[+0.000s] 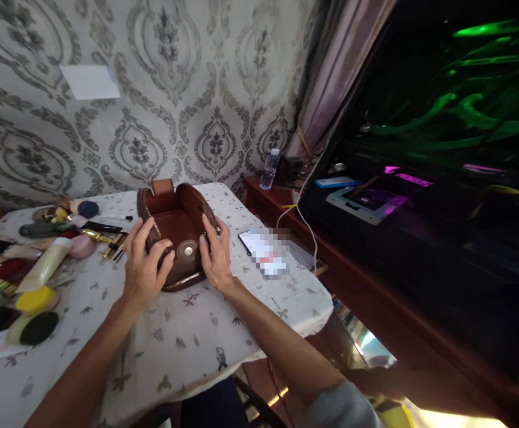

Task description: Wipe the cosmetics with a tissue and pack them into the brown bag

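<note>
A brown leather bag (170, 276) stands on the patterned tablecloth with its zipped top spread wide. Its reddish-brown inside shows and looks bare. A round metal snap sits on the flap at the near side. My left hand (145, 261) grips the bag's left rim, thumb toward the front edge. On the opposite side, my right hand (216, 252) has its fingers at the right rim, partly over the edge. Both hands hold the opening apart. A phone (261, 249) with a lit, blurred screen lies to the right of the bag.
Many cosmetics crowd the table's left side, among them a cream tube (47, 261), a yellow-lidded jar (36, 299) and gold tubes (112, 245). A water bottle (269, 169) stands on the red-brown desk (259, 190), near a white cable (306, 226). A computer case glows at right.
</note>
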A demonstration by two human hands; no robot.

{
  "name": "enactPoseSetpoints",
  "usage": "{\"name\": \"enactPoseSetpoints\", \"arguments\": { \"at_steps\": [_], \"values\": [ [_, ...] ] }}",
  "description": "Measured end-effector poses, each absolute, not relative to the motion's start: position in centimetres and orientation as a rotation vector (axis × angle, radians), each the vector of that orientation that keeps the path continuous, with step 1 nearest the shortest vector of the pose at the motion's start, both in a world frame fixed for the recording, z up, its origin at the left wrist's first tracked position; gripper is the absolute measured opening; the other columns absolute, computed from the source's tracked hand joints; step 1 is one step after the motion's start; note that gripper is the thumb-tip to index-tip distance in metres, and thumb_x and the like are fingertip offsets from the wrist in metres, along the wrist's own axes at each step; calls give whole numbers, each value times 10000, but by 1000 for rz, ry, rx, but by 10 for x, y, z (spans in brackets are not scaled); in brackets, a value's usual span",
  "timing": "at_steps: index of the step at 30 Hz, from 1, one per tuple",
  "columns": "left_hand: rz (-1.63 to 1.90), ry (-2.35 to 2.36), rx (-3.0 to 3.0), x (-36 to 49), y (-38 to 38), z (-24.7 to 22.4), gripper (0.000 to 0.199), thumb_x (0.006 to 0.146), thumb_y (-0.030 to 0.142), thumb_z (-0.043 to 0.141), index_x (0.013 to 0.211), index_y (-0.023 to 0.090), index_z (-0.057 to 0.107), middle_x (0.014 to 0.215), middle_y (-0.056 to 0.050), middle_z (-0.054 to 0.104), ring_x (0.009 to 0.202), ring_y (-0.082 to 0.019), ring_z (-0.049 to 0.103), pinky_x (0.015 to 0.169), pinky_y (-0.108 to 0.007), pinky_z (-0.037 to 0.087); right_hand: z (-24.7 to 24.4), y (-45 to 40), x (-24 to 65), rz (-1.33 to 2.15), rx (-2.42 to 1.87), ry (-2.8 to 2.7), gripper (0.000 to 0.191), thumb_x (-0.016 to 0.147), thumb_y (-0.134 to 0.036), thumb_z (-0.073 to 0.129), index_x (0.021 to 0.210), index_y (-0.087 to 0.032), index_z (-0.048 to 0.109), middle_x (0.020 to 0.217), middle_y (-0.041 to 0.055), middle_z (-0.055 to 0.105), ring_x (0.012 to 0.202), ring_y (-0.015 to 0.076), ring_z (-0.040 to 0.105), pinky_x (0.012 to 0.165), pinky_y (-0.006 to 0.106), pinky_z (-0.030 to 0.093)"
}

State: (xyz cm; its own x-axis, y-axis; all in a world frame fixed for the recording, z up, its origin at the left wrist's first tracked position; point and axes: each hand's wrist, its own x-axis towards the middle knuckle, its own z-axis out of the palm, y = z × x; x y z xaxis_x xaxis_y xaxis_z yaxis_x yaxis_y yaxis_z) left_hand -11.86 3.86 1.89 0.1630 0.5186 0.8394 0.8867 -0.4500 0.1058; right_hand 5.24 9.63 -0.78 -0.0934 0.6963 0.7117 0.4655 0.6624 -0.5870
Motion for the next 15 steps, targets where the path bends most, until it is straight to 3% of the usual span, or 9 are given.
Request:
{"name": "enactPoseSetpoints", "arguments": {
  "at_steps": [10, 15],
  "values": [
    [-1106, -1459, -2058, -118, 31, 32, 208, 969, 271, 510, 1086, 168, 648, 1525, -166, 387, 1489, -318, 257, 1184, -525, 342, -16, 110, 50, 168, -894, -1721, 498, 997, -392, 377, 1462, -249, 483, 1346, 158, 450, 1264, 299, 467, 1056, 574, 393],
    [-1007, -1470, -2219, -134, 15, 47, 374, 986, 308, 477, 1340, 190, 514, 1534, -162, 389, 1503, -300, 242, 1187, -513, 354, -13, 111, 51, 112, -892, -1736, 513, 974, -418, 410, 1441, -231, 513, 1275, 165, 484, 1221, 322, 484, 1004, 581, 429]
  ]
}}
